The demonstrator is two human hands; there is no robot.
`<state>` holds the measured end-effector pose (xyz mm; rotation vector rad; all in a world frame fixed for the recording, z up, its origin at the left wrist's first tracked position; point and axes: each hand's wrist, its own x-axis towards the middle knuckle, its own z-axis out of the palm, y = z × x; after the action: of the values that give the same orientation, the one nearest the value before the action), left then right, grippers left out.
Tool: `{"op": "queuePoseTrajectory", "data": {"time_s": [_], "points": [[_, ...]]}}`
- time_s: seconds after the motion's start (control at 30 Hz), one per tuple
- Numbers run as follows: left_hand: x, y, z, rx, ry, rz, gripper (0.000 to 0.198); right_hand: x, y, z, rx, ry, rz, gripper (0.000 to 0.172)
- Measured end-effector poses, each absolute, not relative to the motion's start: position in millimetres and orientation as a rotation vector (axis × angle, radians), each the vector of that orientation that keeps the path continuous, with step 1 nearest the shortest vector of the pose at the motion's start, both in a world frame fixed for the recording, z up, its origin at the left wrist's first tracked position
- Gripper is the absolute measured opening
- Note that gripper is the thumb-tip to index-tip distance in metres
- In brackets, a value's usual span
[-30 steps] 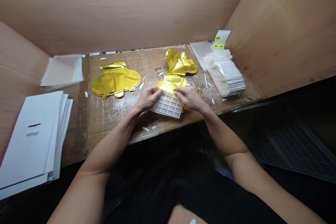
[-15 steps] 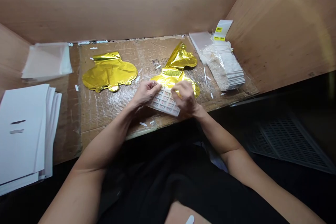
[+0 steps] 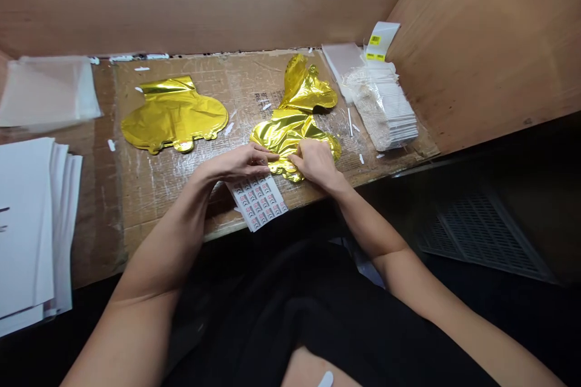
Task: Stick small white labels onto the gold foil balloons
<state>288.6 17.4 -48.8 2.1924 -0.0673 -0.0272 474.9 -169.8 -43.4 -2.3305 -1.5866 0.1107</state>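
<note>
Crumpled foil balloon (image 3: 290, 133): I see it gold and creased, lying on the tabletop (image 3: 149, 187) close to the near edge, with one lobe standing up at its far end.
Right hand (image 3: 315, 160): on the balloon's near right edge, fingers curled in narrow and pinching the foil.
Left hand (image 3: 236, 163): just left of the balloon, fingers stretched out flat, the tips touching the foil's near edge; it grips nothing that I can make out.
Sticker sheet (image 3: 258, 201): on my side of the balloon, flat on the tabletop, its far end tucked under the left hand, one corner past the table edge.
Flat gold balloon (image 3: 175, 115): well left of the crumpled one, lying clear of both hands.
White packets (image 3: 393, 115): a fanned stack right of the balloon, a yellow-marked tag (image 3: 380, 42) beyond them.
Clear bags (image 3: 45, 91): far left, by the back wall.
White sheets (image 3: 27, 224): stacked far left, nearer me.
In the way: only the left hand, covering part of the sticker sheet.
</note>
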Motion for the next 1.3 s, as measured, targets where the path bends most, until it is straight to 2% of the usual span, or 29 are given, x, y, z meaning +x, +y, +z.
{"op": "queuePoseTrajectory", "data": {"time_s": [0.1,0.2,0.33,0.57,0.73,0.8,0.87,1.03,1.17,1.23,1.3], "points": [[288.0,18.4,-47.5,2.134,-0.078,-0.031,0.029,483.8,-172.5,-42.2,-2.291,-1.624,-0.028,0.019],[281.8,20.2,-38.5,2.126,-0.052,-0.014,0.03,497.9,-169.4,-44.6,-2.112,-1.806,0.238,0.019],[272.2,22.4,-26.4,2.081,0.022,0.033,0.036,510.4,-159.0,-43.4,-1.968,-1.753,0.623,0.027],[278.7,17.8,-38.4,1.991,0.168,-0.125,0.047,540.0,-125.1,0.3,-1.885,-1.908,0.891,0.038],[278.1,18.7,-36.5,1.955,0.138,-0.073,0.049,575.6,-100.5,37.5,-1.894,-1.944,0.784,0.035],[275.3,20.4,-33.3,1.95,0.145,-0.048,0.049,571.5,-102.1,35.6,-1.891,-2.049,0.767,0.03],[272.4,21.5,-29.3,1.943,0.15,-0.045,0.05,557.0,-109.2,21.9,-1.866,-2.199,0.793,0.036],[270.5,19.8,-23.6,1.874,0.08,-0.117,0.051,534.4,-124.1,-11.5,-1.803,-2.28,0.834,0.027],[276.4,17.0,-32.3,1.864,0.149,-0.123,0.051,567.8,-107.4,16.0,-1.838,-2.188,0.979,0.031],[279.2,15.5,-37.6,1.849,0.234,-0.107,0.05,591.7,-93.2,40.8,-2.033,-2.011,0.727,0.035],[281.4,13.5,-41.1,1.813,0.334,-0.044,0.048,605.9,-82.9,61.1,-2.21,-1.759,0.313,0.047]]}}
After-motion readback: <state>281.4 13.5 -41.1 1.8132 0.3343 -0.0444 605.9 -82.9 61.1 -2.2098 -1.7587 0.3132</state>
